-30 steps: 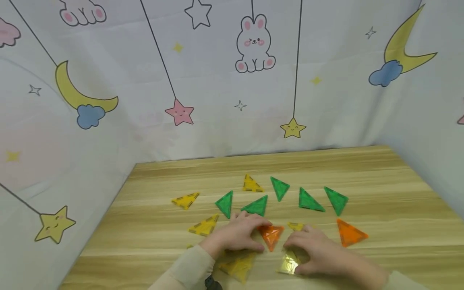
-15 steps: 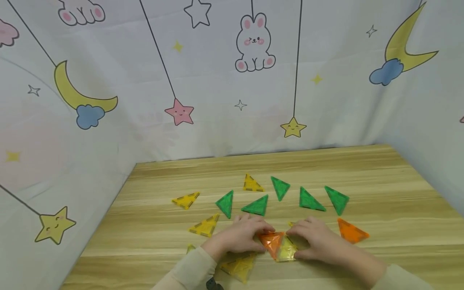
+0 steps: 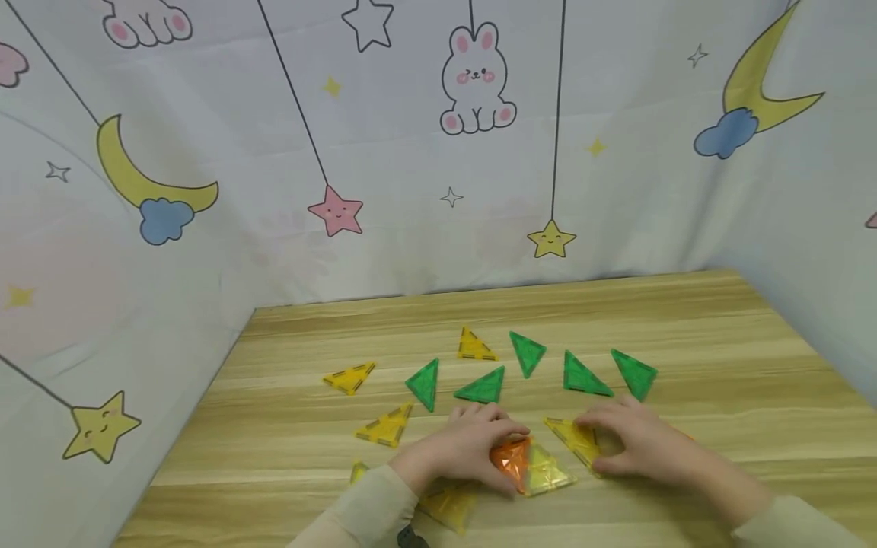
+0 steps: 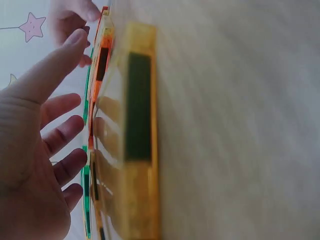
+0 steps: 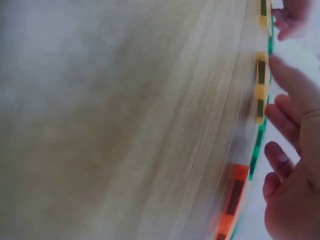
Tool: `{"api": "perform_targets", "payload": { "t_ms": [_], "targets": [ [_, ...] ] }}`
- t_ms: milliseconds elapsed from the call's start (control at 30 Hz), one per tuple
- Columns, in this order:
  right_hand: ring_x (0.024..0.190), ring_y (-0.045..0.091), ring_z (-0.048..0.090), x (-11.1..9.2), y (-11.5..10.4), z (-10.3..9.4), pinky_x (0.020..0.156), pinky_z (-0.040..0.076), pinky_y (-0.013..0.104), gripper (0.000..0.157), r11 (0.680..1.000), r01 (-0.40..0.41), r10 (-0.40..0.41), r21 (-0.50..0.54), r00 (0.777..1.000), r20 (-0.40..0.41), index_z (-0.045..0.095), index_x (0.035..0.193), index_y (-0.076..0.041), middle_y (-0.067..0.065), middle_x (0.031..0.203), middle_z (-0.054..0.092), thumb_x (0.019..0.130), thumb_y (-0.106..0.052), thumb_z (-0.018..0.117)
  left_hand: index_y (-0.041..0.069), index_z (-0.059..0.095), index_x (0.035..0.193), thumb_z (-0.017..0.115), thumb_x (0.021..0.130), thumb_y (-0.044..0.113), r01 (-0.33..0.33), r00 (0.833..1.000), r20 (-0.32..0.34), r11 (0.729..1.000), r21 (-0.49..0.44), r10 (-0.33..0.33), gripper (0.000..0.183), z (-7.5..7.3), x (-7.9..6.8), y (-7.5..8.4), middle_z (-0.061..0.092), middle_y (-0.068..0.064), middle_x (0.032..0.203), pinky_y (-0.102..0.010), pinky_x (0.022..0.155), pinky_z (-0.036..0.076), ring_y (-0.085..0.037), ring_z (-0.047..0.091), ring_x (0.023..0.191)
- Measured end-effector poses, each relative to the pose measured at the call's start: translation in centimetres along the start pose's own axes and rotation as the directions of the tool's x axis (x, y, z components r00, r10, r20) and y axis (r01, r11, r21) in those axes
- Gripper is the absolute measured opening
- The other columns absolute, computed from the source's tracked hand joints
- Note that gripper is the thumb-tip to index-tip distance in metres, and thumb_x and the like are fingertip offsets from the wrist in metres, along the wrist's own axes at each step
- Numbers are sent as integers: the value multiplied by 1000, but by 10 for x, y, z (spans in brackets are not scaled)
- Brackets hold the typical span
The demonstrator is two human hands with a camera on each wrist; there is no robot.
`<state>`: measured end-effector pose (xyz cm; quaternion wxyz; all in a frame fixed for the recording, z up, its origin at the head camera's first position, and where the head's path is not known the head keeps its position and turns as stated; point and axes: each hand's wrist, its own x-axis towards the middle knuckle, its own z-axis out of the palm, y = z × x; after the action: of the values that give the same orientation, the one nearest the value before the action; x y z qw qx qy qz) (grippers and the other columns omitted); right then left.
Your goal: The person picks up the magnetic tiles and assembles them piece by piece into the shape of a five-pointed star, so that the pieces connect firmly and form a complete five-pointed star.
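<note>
My left hand [image 3: 466,449] holds an orange triangular magnetic tile [image 3: 510,460] flat on the table, thumb at its lower edge and index finger at its top. Against that tile's right side lies a clear yellow triangle tile [image 3: 546,472]. Further right, my right hand [image 3: 637,441] has thumb and index finger at the edges of another yellow triangle tile [image 3: 574,438]; in the right wrist view they reach both ends of this yellow tile [image 5: 261,87]. Beneath my left wrist, a yellow tile [image 3: 448,506] is partly covered. The left wrist view shows a yellow tile edge [image 4: 140,125] close up.
Green triangle tiles lie in a loose row behind the hands, among them one green tile [image 3: 423,384]. More yellow tiles [image 3: 387,426] are at the left. An orange tile [image 5: 234,195] lies mostly hidden behind my right hand. A printed cloth [image 3: 411,152] hangs behind the wooden table [image 3: 308,327].
My right hand brought the clear yellow tile up against the orange one, let it go, and moved right to the other yellow tile. My left hand stayed at the orange tile.
</note>
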<state>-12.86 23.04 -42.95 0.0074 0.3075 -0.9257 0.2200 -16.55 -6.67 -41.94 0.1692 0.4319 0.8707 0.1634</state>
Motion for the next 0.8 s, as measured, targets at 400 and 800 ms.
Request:
{"api": "perform_targets", "payload": {
  "t_ms": [400,800],
  "targets": [
    [109,28,51,32,5,4,89,39,50,51,999,2,-1,-35,999,40,59,124,-9,5,121,59,81,-33,72,31,46,135,73,69,60,31,999,29,999,19,-32,77,6,4,3,44,13,116,-33,85,29,-11,38,110],
    [98,24,49,-2,24,-21,79,40,40,52,998,-59,59,-15,998,6,61,119,-6,8,118,60,80,-38,73,31,48,135,74,70,58,19,999,28,998,65,-21,74,5,9,8,44,13,116,-29,83,29,-9,38,106]
  ]
}}
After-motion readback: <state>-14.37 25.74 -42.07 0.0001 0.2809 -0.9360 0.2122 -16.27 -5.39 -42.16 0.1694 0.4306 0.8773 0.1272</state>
